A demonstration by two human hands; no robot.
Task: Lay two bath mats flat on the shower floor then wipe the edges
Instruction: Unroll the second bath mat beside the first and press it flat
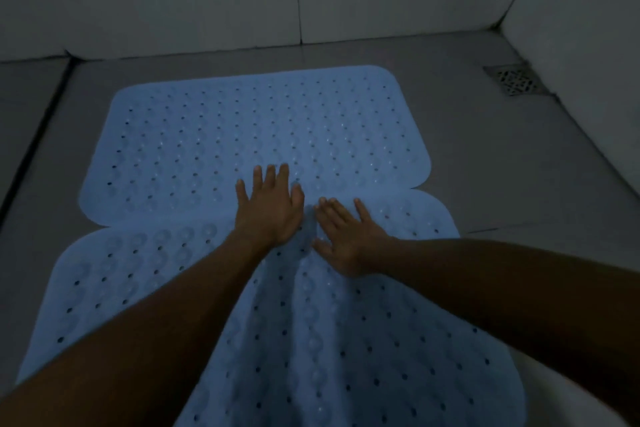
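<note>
On the mats' (256, 128) seam, both hands (268, 206) flat, fingers spread.

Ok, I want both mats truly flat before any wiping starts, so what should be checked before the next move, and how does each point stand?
1. Far mat flat on the floor: ok.
2. Near mat flat: not ok, a ridge runs down it between the arms.
3. Left hand open, pressing at the seam: ok.
4. Right hand open on the near mat: ok.
5. Drain uncovered by the mats: ok.
6. Wiping cloth at hand: cannot tell, none in view.
</note>
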